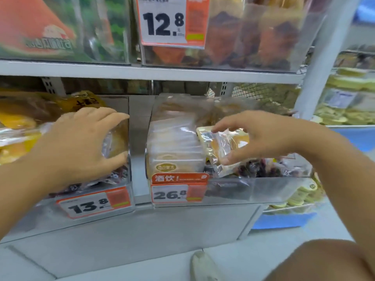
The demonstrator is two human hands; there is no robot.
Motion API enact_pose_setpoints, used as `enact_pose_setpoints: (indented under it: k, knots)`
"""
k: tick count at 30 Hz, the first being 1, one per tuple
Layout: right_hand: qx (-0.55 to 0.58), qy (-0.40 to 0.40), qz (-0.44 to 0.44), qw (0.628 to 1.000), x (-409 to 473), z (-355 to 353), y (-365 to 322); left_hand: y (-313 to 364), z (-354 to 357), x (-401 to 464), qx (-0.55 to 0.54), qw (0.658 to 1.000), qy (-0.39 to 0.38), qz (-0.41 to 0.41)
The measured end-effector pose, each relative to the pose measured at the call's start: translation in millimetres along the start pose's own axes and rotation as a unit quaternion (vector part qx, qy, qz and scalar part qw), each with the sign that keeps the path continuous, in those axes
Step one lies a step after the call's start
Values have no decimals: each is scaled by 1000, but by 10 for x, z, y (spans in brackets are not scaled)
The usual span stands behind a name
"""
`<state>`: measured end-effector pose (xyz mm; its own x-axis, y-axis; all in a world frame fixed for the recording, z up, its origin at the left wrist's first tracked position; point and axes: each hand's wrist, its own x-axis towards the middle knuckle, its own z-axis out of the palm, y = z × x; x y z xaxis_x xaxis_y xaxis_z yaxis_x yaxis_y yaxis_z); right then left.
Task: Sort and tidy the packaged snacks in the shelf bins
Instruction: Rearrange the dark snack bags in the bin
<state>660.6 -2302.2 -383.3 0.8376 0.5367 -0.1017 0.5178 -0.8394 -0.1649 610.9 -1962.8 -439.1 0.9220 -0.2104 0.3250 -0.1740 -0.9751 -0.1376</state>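
Observation:
Two clear plastic bins stand side by side on the lower shelf. My right hand [255, 136] pinches a clear snack packet [223, 147] with a barcode and yellow-orange contents, held above the right bin [263, 189]. That bin holds a row of upright pale packets [174, 147] at its left and dark-coloured packets [259, 169] at its right. My left hand [81, 142] grips the right end of the left bin [121, 201], with fingers over the top corner and thumb lower down. The left bin holds yellow packets [18, 122] and some dark ones near its bottom.
Price tags hang on the bin fronts: 13.8 [93, 205] on the left, 26.8 [178, 191] on the right. An upper shelf [152, 72] carries more clear bins and a 12.8 tag [168, 21]. Another rack of snacks [349, 98] stands right. My shoe [203, 266] is on the floor below.

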Motion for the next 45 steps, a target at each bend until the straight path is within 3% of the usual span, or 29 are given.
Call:
enact_pose_setpoints:
  k: [5, 10, 13, 16, 19, 22, 25, 27, 30, 32, 34, 39, 42, 45]
  knots:
    - [-9, -43, 29, 999, -107, 27, 144, 276, -94, 106, -60, 996, 54, 22]
    - [-113, -49, 86, 989, -166, 27, 279, 574, -199, 233, -163, 976, 136, 46]
    - [-108, 21, 50, 993, -154, -58, 314, 702, -82, 273, -162, 977, 115, 82]
    - [-57, 154, -14, 986, -127, -129, 248, 727, 41, 268, -190, 970, 118, 90]
    - [37, 280, -76, 956, -52, -101, 90, 755, 50, 250, -225, 954, 162, 112]
    - [160, 333, -126, 921, 29, -16, -90, 945, -38, 248, -335, 922, 163, 107]
    - [286, 309, -144, 896, 32, 68, -187, 1171, -87, 305, -458, 867, 186, 59]
    - [296, 231, -105, 921, -82, 13, -61, 1240, -109, 355, -467, 848, 246, 36]
    - [54, 134, 79, 986, -378, -87, 395, 1306, -109, 387, -389, 871, 294, 63]
    - [-78, 84, 177, 978, -526, -34, 618, 1400, -84, 400, -310, 892, 308, 119]
    - [-76, 54, 185, 978, -570, 67, 745, 1538, -48, 438, -281, 896, 302, 164]
    - [-11, 163, 144, 976, -544, 224, 830, 1777, 6, 580, -258, 886, 294, 247]
    - [18, 160, 150, 976, -518, 294, 912, 1772, 71, 655, -261, 874, 296, 284]
    - [37, 186, 100, 977, -487, 296, 936, 1730, 107, 687, -254, 893, 236, 288]
